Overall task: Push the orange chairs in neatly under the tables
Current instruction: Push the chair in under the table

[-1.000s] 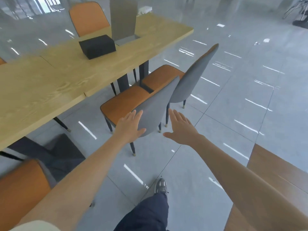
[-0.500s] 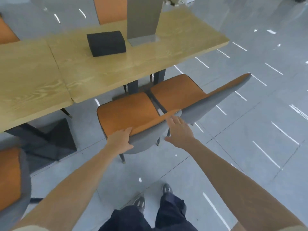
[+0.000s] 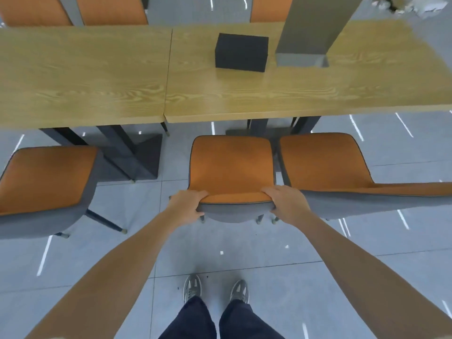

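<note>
Left hand (image 3: 188,206) and right hand (image 3: 286,204) were clamped on the middle chair (image 3: 231,165) backrest corners (symmetric, so it pushes straight) under the table (image 3: 269,94).

The tables (image 3: 97,77) are showing pale, satin wood grain. The middle chair (image 3: 231,165) is showing smooth orange upholstery with a grey fabric-like back. The floor tiles (image 3: 244,253) are gleaming glossily.

Left hand (image 3: 187,206) and right hand (image 3: 288,204) grip the middle chair (image 3: 231,165) backrest's top corners, facing the table (image 3: 244,94).
</note>
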Demonstrator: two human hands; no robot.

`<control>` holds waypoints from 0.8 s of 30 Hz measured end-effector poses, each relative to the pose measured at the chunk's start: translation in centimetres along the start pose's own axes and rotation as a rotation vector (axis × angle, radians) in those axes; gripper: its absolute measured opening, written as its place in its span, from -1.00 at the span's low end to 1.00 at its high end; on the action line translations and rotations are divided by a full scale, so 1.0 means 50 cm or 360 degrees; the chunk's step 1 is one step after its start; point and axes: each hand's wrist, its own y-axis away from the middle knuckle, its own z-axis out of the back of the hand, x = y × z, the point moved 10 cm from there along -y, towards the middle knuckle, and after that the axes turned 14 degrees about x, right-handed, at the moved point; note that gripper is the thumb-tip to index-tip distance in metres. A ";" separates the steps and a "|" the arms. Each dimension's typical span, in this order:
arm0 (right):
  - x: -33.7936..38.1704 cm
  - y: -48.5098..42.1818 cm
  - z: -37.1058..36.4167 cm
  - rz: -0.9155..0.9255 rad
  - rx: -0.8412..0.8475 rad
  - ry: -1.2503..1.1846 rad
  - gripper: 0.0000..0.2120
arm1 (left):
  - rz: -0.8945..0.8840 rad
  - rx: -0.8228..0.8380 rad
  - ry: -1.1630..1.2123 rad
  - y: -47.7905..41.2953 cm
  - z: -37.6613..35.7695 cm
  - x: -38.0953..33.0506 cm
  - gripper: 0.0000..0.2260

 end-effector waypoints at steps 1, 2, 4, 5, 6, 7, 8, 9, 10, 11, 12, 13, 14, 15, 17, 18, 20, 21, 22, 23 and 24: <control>0.003 0.001 -0.004 0.0032 0.0001 0.0000 -0.50 | 0.0011 -0.0005 -0.0009 0.003 -0.005 0.002 -0.62; 0.006 0.003 -0.010 0.0056 0.0008 0.0005 -0.51 | 0.0014 -0.0015 -0.0011 0.007 -0.010 0.003 -0.62; 0.011 0.008 -0.025 0.0082 0.0046 0.0019 -0.53 | 0.0011 -0.0048 0.0011 0.018 -0.022 0.004 -0.63; 0.014 0.011 -0.031 0.0096 0.0056 0.0021 -0.53 | 0.0007 -0.0069 0.0022 0.023 -0.027 0.005 -0.65; 0.017 0.013 -0.036 0.0107 0.0054 0.0023 -0.52 | 0.0001 -0.0090 0.0027 0.029 -0.032 0.006 -0.68; 0.020 0.016 -0.038 0.0119 0.0047 0.0025 -0.52 | -0.0001 -0.0110 0.0034 0.034 -0.035 0.009 -0.70; 0.027 0.016 -0.040 0.0134 0.0045 0.0029 -0.52 | 0.0003 -0.0127 0.0050 0.040 -0.039 0.013 -0.70; 0.037 0.016 -0.042 0.0155 0.0045 0.0033 -0.53 | 0.0013 -0.0142 0.0068 0.049 -0.042 0.020 -0.70; 0.048 0.015 -0.042 0.0180 0.0043 0.0034 -0.55 | 0.0020 -0.0155 0.0081 0.057 -0.044 0.028 -0.69; 0.062 0.012 -0.042 0.0208 0.0045 0.0035 -0.56 | 0.0022 -0.0159 0.0095 0.066 -0.047 0.038 -0.67; 0.080 0.009 -0.040 0.0239 0.0046 0.0039 -0.58 | 0.0022 -0.0160 0.0119 0.077 -0.049 0.051 -0.66; 0.099 0.005 -0.038 0.0268 0.0044 0.0042 -0.61 | 0.0023 -0.0164 0.0155 0.087 -0.050 0.066 -0.65; 0.119 0.000 -0.034 0.0294 0.0038 0.0045 -0.64 | 0.0026 -0.0173 0.0191 0.099 -0.051 0.082 -0.65; 0.140 -0.006 -0.030 0.0316 0.0035 0.0044 -0.67 | 0.0031 -0.0183 0.0219 0.111 -0.051 0.100 -0.65; 0.188 -0.020 -0.029 0.0359 0.0055 0.0045 -0.69 | 0.0066 -0.0185 0.0251 0.134 -0.054 0.142 -0.65; 0.213 -0.028 -0.032 0.0378 0.0072 0.0054 -0.68 | 0.0096 -0.0177 0.0261 0.147 -0.056 0.167 -0.63; 0.264 -0.042 -0.039 0.0406 0.0110 0.0068 -0.65 | 0.0157 -0.0165 0.0263 0.171 -0.058 0.216 -0.59; 0.289 -0.049 -0.043 0.0427 0.0132 0.0068 -0.64 | 0.0183 -0.0168 0.0265 0.182 -0.058 0.239 -0.58; 0.312 -0.056 -0.046 0.0444 0.0149 0.0073 -0.63 | 0.0202 -0.0178 0.0271 0.193 -0.057 0.261 -0.57; 0.333 -0.062 -0.050 0.0454 0.0156 0.0080 -0.62 | 0.0214 -0.0193 0.0282 0.201 -0.055 0.279 -0.57; 0.350 -0.068 -0.052 0.0461 0.0157 0.0088 -0.62 | 0.0220 -0.0209 0.0292 0.209 -0.054 0.295 -0.56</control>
